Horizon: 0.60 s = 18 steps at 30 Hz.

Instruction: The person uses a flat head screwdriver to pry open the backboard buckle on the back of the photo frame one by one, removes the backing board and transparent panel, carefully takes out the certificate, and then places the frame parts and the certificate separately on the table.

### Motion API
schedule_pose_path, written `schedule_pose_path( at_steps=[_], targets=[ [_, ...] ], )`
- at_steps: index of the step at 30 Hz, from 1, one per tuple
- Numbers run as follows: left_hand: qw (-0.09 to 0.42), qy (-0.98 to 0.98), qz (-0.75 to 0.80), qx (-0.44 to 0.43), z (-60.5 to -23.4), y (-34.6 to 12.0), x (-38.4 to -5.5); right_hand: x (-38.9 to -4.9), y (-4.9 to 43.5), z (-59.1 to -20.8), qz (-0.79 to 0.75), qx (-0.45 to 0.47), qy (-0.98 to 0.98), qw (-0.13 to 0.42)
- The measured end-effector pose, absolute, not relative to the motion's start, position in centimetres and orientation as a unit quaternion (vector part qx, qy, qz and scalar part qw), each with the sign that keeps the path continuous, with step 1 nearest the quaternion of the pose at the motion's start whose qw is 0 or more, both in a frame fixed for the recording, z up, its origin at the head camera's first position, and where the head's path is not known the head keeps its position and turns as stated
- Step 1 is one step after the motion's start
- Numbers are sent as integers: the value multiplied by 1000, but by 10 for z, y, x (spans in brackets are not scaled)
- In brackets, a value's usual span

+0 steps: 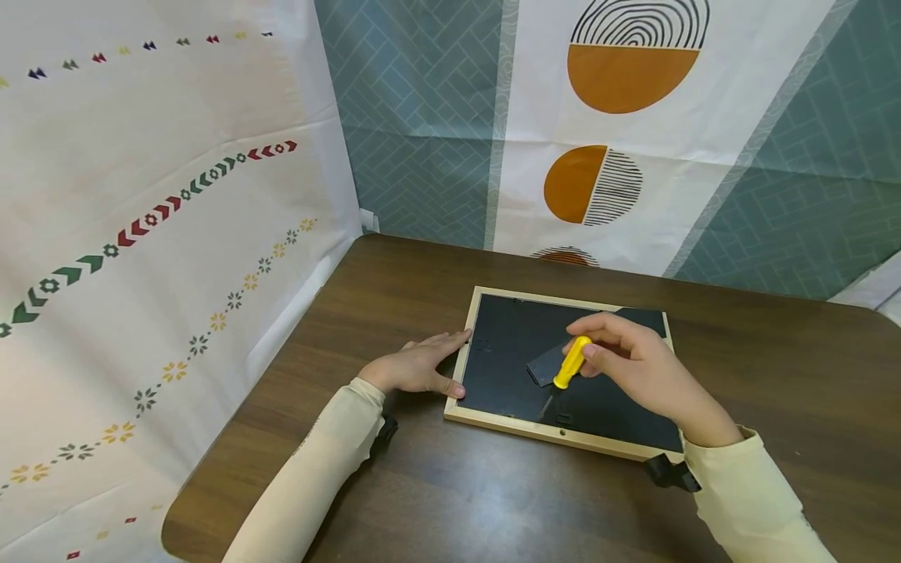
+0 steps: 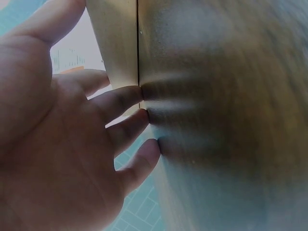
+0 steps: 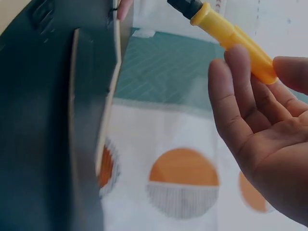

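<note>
A picture frame point(image 1: 521, 424) with a pale wooden rim lies face down on the table, its black backing board point(image 1: 507, 336) uppermost. On the backing a dark stand flap point(image 1: 545, 363) shows, partly hidden behind my right hand. That right hand point(image 1: 633, 363) pinches a screwdriver by its yellow handle point(image 3: 240, 43) between thumb and fingertips, above the board. The shaft slants down toward the near part of the backing; whether its tip touches is unclear. My left hand point(image 1: 422, 363) rests at the frame's left side, fingers spread, thumb on the rim. Its fingertips touch the table in the left wrist view.
The brown wooden table point(image 1: 464, 500) extends around the frame on all sides. A white patterned cloth point(image 1: 176, 274) hangs along the left, and a teal and white curtain point(image 1: 422, 117) hangs behind the far edge. Black wrist bands point(image 1: 672, 473) sit by the cuffs.
</note>
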<state>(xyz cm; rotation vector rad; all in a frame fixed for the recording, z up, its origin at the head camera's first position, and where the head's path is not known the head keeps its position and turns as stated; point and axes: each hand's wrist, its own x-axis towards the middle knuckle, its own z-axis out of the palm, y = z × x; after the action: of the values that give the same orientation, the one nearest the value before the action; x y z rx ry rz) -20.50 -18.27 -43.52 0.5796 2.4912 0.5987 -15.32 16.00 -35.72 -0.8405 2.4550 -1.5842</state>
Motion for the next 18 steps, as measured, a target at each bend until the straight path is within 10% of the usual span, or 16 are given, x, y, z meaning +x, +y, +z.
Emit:
schedule_pose_path(
  at_steps=[18],
  targets=[
    [254, 917, 220, 214, -437, -184, -205, -175, 202, -393, -556, -178, 806, 100]
  ],
)
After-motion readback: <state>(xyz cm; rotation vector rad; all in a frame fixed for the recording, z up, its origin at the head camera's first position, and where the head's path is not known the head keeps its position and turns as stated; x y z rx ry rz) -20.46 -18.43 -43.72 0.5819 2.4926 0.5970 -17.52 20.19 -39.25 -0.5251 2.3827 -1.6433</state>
